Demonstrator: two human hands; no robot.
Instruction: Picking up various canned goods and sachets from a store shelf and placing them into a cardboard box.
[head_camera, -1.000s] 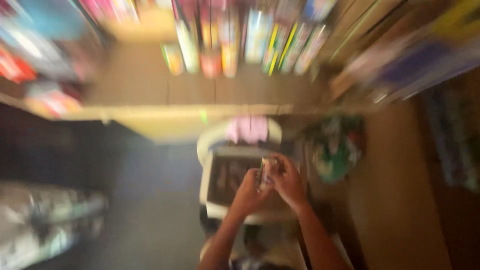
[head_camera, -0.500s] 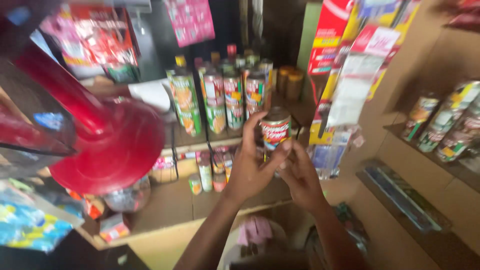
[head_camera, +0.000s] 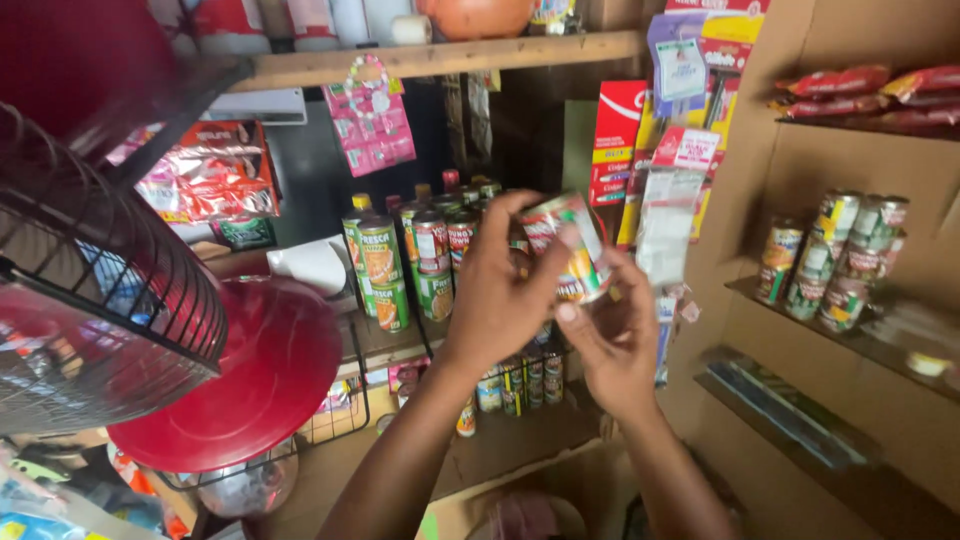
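- This is a small shop with wooden shelves (head_camera: 440, 58) all around, packed with cans, packets and bags.
- In the middle of the view, two hands hold one small can (head_camera: 568, 247) up in front of the shelves.
- The can is tilted. It has a shiny metal top and a red, green and yellow label.
- The left hand (head_camera: 500, 290) wraps around the can from the 9 o'clock side. Its fingers curl over the top and its thumb presses on the label.
- The right hand (head_camera: 618, 340) is under the can, at about 5 o'clock from it. Its fingers touch the bottom edge of the can and are partly curled around it.
- Behind the hands, at 10 o'clock, rows of green and red cans (head_camera: 405, 262) stand upright on a shelf.
- More little tins (head_camera: 520, 378) sit lower down, just under the hands, in a wire rack.
- At 3 o'clock, a stack of cans (head_camera: 835, 262) sits on a side shelf by the wall.
- At 8 o'clock there is a big round red lid (head_camera: 240, 385), and at 9 o'clock a black wire basket (head_camera: 110, 300) hangs close to the camera.
- At 12 o'clock, pink packets (head_camera: 372, 122) hang from the top shelf.
- At 1 o'clock, red snack bags (head_camera: 860, 95) lie on a high shelf.
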